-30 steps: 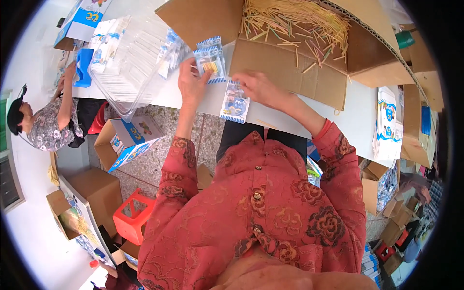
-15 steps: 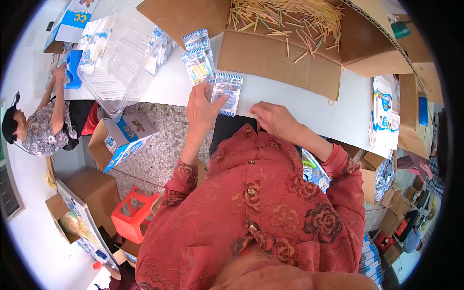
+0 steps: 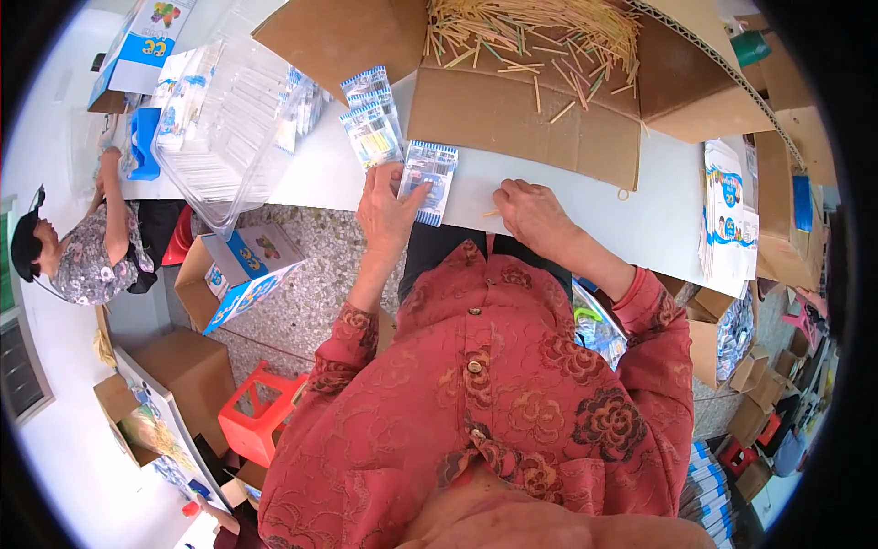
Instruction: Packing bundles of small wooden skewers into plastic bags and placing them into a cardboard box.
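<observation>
On the white table's near edge lies a small blue-and-white packet [image 3: 432, 165]. The thumb of my left hand [image 3: 384, 209] presses on its face, and the other fingers curl at its left side, gripping it. Just beyond those fingers, more printed packets [image 3: 373, 128] overlap one another. To the right, a little apart from the packet, my right hand [image 3: 533, 218] is closed with its fingertips pinched together. A short pale stick [image 3: 491, 213] pokes out from it toward the packet; whether it holds more is hidden.
Ahead, a cardboard box [image 3: 521, 128] lies open with a heap of thin coloured sticks [image 3: 540, 32]. A clear plastic tray [image 3: 219, 137] stands left. Printed cartons [image 3: 727, 215] are stacked at the right. Another person [image 3: 87, 252] works at the far left; a red stool [image 3: 261, 412] stands below.
My right hand has shifted slightly right and away from me, and a pale stick now shows at its fingertips. My left hand stays on the packet. The view has shifted a little.
</observation>
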Available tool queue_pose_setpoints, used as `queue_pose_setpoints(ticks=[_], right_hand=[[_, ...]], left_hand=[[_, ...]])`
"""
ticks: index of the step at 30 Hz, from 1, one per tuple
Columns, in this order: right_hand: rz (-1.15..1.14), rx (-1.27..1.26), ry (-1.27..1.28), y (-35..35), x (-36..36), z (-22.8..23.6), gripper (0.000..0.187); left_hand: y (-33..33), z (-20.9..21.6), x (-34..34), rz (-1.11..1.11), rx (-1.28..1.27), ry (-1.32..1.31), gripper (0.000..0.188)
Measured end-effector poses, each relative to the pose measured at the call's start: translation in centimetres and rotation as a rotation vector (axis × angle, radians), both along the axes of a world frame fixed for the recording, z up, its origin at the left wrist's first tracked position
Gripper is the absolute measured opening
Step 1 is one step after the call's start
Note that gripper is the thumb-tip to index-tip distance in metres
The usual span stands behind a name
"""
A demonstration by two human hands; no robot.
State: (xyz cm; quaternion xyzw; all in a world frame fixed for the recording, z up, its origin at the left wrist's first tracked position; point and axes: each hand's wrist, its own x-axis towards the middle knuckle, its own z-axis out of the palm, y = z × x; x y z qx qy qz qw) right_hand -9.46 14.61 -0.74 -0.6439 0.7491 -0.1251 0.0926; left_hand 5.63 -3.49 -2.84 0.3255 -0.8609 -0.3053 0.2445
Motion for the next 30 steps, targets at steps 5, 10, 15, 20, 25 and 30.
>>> queue_pose_setpoints(ticks=[5,10,15,20,25,30], right_hand=[[-0.042,-0.09,0.043,-0.4,-2.1,0.2,0.01],[-0.191,-0.354,0.139,-2.3,-8.2,0.6,0.02],[-0.492,-0.267,-0.069,-4.5,-7.4,3.2,0.032],[-0.263,-0.41,-0.288,-6.3,-3.9,-0.5,0.031],[-0.23,-0.473,-0.391,-8.2,-2.6,0.2,0.034],[-0.064,-0.556,-0.52,-9.3,-2.8,0.5,0.027]], left_hand=[[0.5,-0.4,-0.1,0.026,-0.063,0.114,0.039],[0.5,-0.1,-0.3,0.065,-0.011,0.117,0.035],[-0.3,-1.0,-0.3,0.065,0.023,0.159,0.026],[-0.7,-0.6,-0.5,0.054,-0.001,0.192,0.018],[-1.8,-0.5,-0.6,0.018,-0.136,0.322,0.012],[-1.3,0.4,-0.7,-0.055,0.049,0.401,0.009]])
